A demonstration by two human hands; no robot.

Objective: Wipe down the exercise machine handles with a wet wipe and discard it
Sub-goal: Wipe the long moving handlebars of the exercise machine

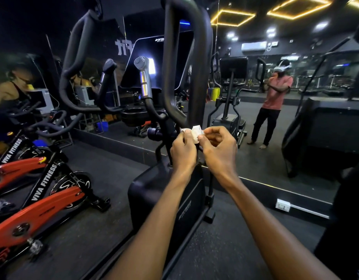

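A small white wet wipe [194,132] is bunched between my two hands, just in front of the exercise machine. My left hand [183,151] pinches its left end and my right hand [219,150] pinches its right end. Right behind the wipe rises the machine's tall black loop handle [172,63]. A second curved black handle [77,57] stands to the left. Two short grips with silver bands, one [143,77] near the centre and one [105,77] left of it, flank the dark console screen [158,61].
Two red and black spin bikes [39,205] stand at the left. A mirror wall ahead reflects a person [273,102] and another machine. A dark machine [326,128] fills the right side. A white wall socket [283,205] sits low on the step. Dark floor lies below my arms.
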